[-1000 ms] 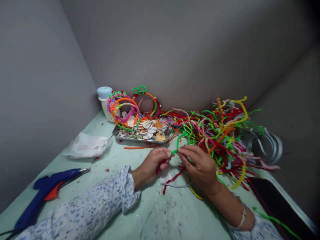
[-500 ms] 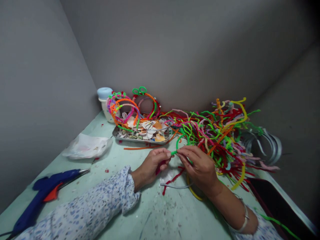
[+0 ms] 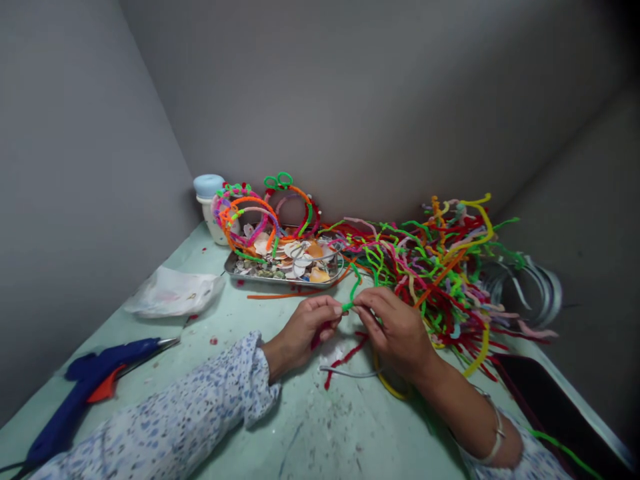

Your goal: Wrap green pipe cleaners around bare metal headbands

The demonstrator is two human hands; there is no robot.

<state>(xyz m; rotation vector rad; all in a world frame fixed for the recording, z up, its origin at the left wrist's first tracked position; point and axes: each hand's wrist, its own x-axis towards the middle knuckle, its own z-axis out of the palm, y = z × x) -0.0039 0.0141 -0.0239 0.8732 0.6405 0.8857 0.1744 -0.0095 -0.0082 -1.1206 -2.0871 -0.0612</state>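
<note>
Over the pale green, stained desk (image 3: 270, 433), a bright green fuzzy stem (image 3: 347, 306) ran between the two hands. The left hand (image 3: 301, 331) had its grip closed on it, thumb against finger; the right hand's (image 3: 397, 328) grip pinched it just beside. One bent end rose near a heap of multicoloured fuzzy stems (image 3: 443, 263). To the left lay a blue glue gun (image 3: 86, 375) with an orange trigger.

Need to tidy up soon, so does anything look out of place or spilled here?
The pipe cleaner heap looks messiest: a loose tangle, strands sticking out every way. An orange strand lies apart in front of the metal tray, and the tabletop has dark marks and red specks. Nothing looks clearly broken.
</note>
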